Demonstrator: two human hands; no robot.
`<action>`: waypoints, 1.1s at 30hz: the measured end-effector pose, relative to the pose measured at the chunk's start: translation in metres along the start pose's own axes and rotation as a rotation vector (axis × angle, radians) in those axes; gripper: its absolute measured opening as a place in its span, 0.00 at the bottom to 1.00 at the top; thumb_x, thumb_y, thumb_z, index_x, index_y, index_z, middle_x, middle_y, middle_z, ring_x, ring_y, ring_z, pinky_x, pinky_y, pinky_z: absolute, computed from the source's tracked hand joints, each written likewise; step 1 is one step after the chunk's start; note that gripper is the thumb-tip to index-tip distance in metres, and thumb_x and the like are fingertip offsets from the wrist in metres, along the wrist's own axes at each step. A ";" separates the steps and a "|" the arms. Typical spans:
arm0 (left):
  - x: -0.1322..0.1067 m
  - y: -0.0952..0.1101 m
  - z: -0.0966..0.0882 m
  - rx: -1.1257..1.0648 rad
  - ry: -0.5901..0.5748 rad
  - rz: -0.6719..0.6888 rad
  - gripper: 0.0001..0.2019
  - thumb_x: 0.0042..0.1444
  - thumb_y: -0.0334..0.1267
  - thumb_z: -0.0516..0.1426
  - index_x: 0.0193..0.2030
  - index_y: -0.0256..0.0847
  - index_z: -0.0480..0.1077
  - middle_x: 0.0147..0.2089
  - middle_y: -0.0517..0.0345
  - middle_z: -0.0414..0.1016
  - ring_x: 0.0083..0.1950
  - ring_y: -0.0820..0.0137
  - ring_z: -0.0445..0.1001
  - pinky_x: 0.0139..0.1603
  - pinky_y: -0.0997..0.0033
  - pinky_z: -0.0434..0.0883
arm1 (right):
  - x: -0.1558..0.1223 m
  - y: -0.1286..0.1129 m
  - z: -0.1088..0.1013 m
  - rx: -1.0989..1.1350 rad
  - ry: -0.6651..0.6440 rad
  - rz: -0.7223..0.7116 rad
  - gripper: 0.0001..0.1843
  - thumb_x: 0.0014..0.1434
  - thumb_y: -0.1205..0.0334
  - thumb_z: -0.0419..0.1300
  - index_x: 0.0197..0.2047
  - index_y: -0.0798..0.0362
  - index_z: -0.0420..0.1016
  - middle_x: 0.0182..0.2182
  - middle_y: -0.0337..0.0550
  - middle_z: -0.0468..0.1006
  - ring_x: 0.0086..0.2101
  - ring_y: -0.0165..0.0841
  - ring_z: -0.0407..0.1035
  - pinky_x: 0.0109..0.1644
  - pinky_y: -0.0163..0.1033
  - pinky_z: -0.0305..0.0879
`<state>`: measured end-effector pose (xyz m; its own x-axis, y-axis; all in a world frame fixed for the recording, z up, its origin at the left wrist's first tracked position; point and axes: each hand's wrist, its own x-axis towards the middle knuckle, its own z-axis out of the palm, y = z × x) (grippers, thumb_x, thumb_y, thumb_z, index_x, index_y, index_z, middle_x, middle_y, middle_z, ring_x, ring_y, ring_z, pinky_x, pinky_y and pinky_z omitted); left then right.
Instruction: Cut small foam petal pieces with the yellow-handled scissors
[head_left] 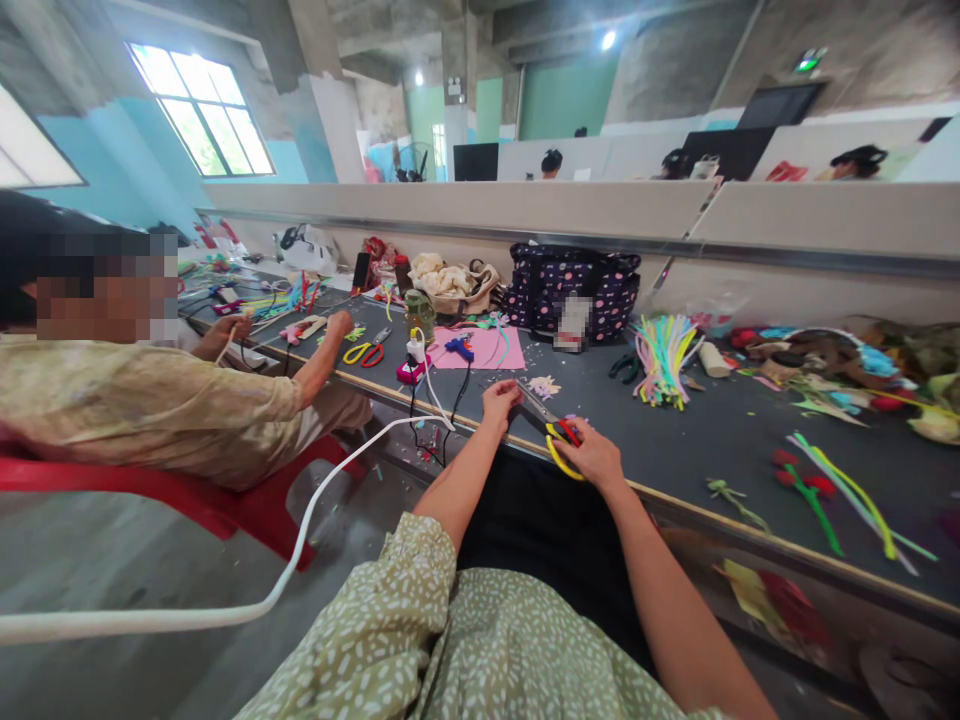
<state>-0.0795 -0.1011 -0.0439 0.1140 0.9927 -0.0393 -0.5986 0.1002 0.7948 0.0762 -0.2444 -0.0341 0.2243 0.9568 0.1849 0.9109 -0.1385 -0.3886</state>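
Observation:
My right hand (592,455) is wrapped round the red and yellow handles of a pair of scissors (553,430) at the table's front edge. The blades point left and away from me, toward my left hand (501,403). My left hand's fingertips are pinched together beside the blade tips; what they hold, if anything, is too small to make out. Just beyond the blades lies a small heap of pale clippings (544,386). Behind it, a blue glue gun (460,348) rests on a pink sheet (491,350).
A white cable (322,500) crosses to a pink power socket (411,372). A second pair of scissors (367,350) lies left. Fuzzy stems (664,360) are bunched right, near red-and-green stem pieces (814,490). A dark patterned bag (574,285) stands behind. A co-worker (142,390) sits left.

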 end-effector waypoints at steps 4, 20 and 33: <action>-0.002 0.003 0.003 0.078 -0.020 -0.046 0.12 0.38 0.29 0.64 0.33 0.33 0.72 0.26 0.57 0.73 0.24 0.74 0.72 0.34 0.67 0.71 | -0.001 0.000 0.000 0.023 0.023 0.002 0.28 0.51 0.36 0.53 0.50 0.43 0.67 0.37 0.38 0.78 0.37 0.38 0.72 0.36 0.38 0.61; -0.002 0.018 0.001 -0.089 0.064 -0.218 0.10 0.41 0.24 0.62 0.33 0.34 0.73 0.27 0.55 0.74 0.29 0.75 0.73 0.42 0.66 0.71 | -0.007 -0.007 0.001 -0.106 0.051 -0.024 0.31 0.52 0.36 0.51 0.54 0.44 0.65 0.37 0.42 0.78 0.36 0.39 0.72 0.38 0.39 0.62; 0.003 0.012 0.002 -0.041 0.120 -0.219 0.09 0.40 0.23 0.61 0.32 0.34 0.74 0.26 0.56 0.73 0.28 0.76 0.70 0.38 0.70 0.69 | -0.011 -0.015 -0.004 -0.180 0.037 -0.029 0.31 0.54 0.37 0.51 0.56 0.45 0.63 0.39 0.43 0.78 0.37 0.39 0.72 0.37 0.38 0.60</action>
<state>-0.0845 -0.0974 -0.0330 0.1510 0.9474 -0.2821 -0.6021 0.3144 0.7339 0.0612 -0.2539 -0.0265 0.2067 0.9514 0.2283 0.9637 -0.1577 -0.2156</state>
